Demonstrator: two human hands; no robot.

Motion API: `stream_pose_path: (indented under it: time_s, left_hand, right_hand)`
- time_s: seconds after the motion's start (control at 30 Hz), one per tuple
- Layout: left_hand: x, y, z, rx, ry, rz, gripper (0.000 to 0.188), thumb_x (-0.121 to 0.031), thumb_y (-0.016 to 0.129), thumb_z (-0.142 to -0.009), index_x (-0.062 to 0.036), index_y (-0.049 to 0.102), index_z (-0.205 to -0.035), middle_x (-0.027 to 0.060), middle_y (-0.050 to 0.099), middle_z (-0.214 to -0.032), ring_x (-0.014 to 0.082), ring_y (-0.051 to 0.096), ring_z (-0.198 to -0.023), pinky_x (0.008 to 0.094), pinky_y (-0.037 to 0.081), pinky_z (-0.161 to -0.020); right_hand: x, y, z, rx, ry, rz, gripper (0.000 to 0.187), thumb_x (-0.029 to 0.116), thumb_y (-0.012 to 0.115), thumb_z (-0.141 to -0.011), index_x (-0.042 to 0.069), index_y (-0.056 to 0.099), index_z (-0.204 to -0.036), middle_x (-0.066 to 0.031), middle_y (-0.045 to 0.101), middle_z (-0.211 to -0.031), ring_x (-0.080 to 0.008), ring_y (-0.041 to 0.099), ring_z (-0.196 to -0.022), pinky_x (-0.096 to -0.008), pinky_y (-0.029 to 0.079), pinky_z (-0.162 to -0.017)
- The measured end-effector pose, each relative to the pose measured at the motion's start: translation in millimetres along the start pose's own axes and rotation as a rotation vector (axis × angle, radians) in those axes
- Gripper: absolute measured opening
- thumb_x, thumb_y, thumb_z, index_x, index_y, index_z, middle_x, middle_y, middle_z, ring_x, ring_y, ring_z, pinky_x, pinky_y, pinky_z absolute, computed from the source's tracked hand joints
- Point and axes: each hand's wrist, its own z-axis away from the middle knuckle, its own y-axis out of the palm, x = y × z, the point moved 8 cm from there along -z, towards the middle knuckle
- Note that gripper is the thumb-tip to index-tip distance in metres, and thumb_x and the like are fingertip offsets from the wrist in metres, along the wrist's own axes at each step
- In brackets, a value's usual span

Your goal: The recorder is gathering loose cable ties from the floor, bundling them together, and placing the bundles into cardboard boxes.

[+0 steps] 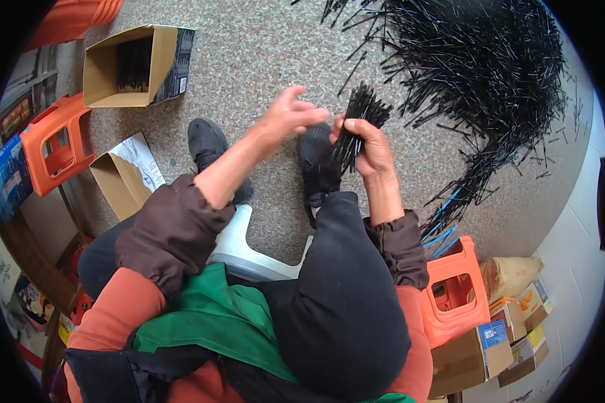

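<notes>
A bundle of thin black sticks [366, 107] is gripped in my right hand [373, 148], the thumb pressed across it. The sticks stand roughly upright and fan out a little at the upper end; whether they are plastic I cannot tell. My left hand [286, 122] is just left of the bundle, fingers apart and nothing in it. A large heap of similar black sticks [477, 67] lies on the speckled floor at the far right, with a tail of them trailing toward me.
At the far left, an open cardboard box [119, 99] lies with black sticks inside. Nearer is a second open carton [119, 183]. Orange stools [57, 144] stand left, and another orange stool [457, 285] is near right, beside several cartons [460, 363]. Some blue sticks [440, 238] lie by it.
</notes>
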Motion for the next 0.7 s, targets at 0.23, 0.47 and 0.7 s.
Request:
stream_pose_path:
  time_s: [0.23, 0.47, 0.7]
  left_hand:
    - [44, 74, 16, 0.485, -0.332, 0.063, 0.035, -0.015, 0.068, -0.071, -0.0021, 0.053, -0.099, 0.0081, 0.060, -0.079, 0.0176, 0.060, -0.070, 0.0300, 0.049, -0.055]
    - [35, 51, 34, 0.470, -0.398, 0.010, 0.020, -0.008, 0.058, -0.070, 0.0008, 0.056, -0.088, 0.0094, 0.059, -0.065, 0.0170, 0.060, -0.050, 0.0280, 0.051, -0.043]
    - [52, 74, 72, 0.580, -0.620, 0.235, 0.031, -0.004, 0.062, -0.072, 0.0010, 0.050, -0.099, 0.0138, 0.061, -0.073, 0.0272, 0.065, -0.063, 0.0409, 0.056, -0.055]
  right_hand:
    - [10, 14, 9, -0.034, -0.082, 0.466, 0.018, 0.010, 0.065, -0.073, 0.001, 0.061, -0.088, -0.0004, 0.059, -0.077, -0.0085, 0.053, -0.066, -0.0251, 0.046, -0.059]
    - [19, -19, 17, -0.095, -0.115, 0.533, 0.042, 0.024, 0.059, -0.081, 0.001, 0.053, -0.115, -0.0017, 0.059, -0.090, -0.0096, 0.052, -0.081, -0.0257, 0.041, -0.075]
    - [12, 22, 1, 0.297, -0.142, 0.208, 0.050, 0.037, 0.034, -0.093, 0.001, 0.044, -0.126, -0.0164, 0.049, -0.125, -0.0263, 0.044, -0.118, -0.0385, 0.033, -0.099]
